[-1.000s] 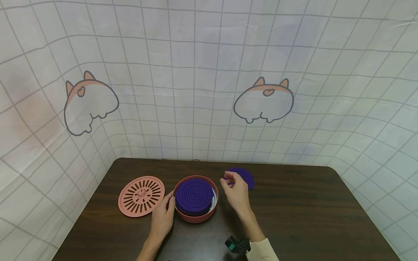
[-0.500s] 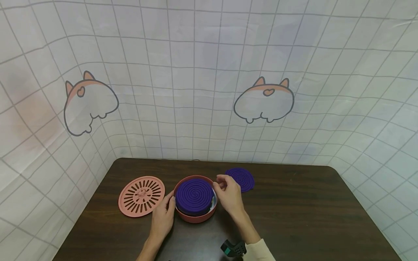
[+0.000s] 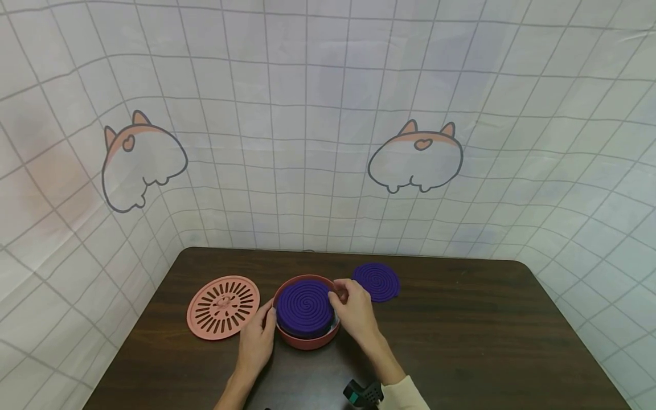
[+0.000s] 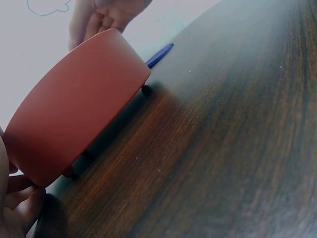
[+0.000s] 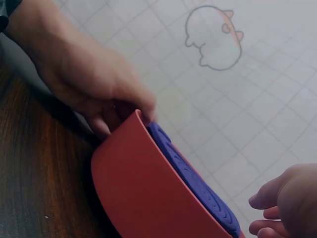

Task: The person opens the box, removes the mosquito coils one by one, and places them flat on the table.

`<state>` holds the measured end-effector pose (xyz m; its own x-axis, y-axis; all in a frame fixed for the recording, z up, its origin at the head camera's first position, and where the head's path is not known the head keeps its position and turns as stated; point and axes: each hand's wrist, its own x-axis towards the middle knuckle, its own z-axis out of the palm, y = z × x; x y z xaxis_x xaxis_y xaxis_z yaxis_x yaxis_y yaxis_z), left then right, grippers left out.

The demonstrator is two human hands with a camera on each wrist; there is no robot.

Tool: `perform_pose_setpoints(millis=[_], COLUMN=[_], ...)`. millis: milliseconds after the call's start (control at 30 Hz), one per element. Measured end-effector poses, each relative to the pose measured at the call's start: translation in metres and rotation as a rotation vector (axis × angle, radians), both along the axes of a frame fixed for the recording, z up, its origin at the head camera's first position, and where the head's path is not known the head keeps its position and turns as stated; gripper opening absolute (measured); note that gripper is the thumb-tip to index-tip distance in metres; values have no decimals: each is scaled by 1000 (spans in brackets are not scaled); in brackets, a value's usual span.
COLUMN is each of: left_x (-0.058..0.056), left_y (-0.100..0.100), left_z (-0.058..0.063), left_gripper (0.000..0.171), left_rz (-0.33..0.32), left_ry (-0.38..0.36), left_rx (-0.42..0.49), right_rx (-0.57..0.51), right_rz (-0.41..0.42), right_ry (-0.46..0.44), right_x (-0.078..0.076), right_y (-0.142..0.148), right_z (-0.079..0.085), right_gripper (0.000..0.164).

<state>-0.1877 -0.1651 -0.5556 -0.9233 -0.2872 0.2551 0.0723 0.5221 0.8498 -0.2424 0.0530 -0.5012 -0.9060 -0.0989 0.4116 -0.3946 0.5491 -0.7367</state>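
Note:
A round red holder (image 3: pixel 308 344) stands on the table with a purple spiral disc, apparently mosquito coils (image 3: pixel 304 307), lying inside it. My left hand (image 3: pixel 256 336) grips the left side of the holder; in the right wrist view the thumb of this left hand (image 5: pixel 99 74) lies over the rim and the fingers below it. At the opposite rim is my right hand (image 3: pixel 356 310), its thumb overlapping the coils' edge in the head view. In the right wrist view this right hand (image 5: pixel 294 201) has loosely curled fingers beside the coils, a gap between thumb and fingers.
A pink slotted lid (image 3: pixel 223 308) lies to the left of the holder. Another purple spiral coil (image 3: pixel 378 281) lies flat behind my right hand. The dark wooden table (image 3: pixel 476 336) ends at a white gridded curtain (image 3: pixel 307 142) at the back.
My right hand has moved left from over the loose coil on the table to the holder's right rim. The left hand keeps its grip on the holder.

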Motion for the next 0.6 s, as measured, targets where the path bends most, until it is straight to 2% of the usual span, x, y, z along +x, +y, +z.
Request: perform_pose_setpoints(millis=[600], left_x=[-1], left_y=[0], left_z=[-2], left_gripper=[37], left_rz=[2], left_ry=[11], left_rx=[-14], right_rx=[214], right_rz=[-9], right_ry=[-14], right_x=[4], right_y=[-7], right_z=[-5], right_gripper=[23])
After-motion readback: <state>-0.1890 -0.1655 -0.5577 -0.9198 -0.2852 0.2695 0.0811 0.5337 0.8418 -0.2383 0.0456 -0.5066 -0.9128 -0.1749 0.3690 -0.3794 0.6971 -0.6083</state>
